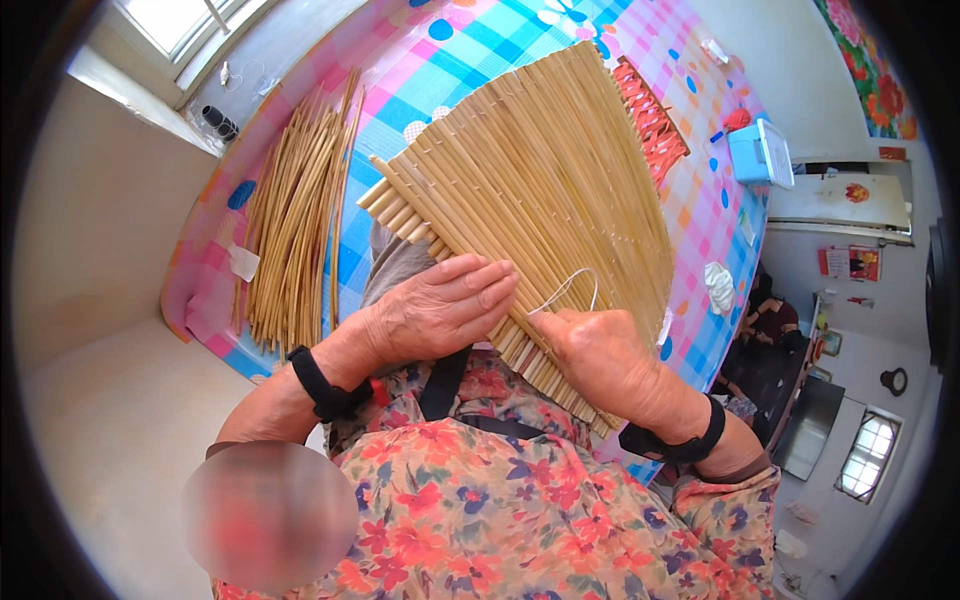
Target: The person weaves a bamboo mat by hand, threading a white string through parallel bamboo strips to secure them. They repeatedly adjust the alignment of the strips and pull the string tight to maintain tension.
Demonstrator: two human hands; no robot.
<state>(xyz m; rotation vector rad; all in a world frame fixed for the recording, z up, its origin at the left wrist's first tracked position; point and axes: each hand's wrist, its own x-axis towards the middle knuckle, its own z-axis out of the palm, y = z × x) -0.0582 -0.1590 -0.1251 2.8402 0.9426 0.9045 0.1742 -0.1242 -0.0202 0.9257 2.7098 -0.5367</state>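
A mat of straw-coloured stalks [540, 150], joined side by side with rows of small stitches, lies across my lap and the bed in front of me. My left hand [440, 308] rests flat on the near stalks, palm down, fingers stretched out together. To its right, my right hand [600, 360] is closed at the mat's near edge. A loop of white thread [578, 274] stands up by its fingertips and runs into them. Whether a needle is in those fingers is hidden. Cut stalk ends [395, 212] stick out in a row beside my left hand.
Loose stalks [300, 220] lie in a pile at left, with a scrap of white paper [243, 263]. A checked cloth [400, 85] covers the bed. Toward the right are red strips [650, 125], a light-blue box [760, 153] and a crumpled white cloth [719, 288].
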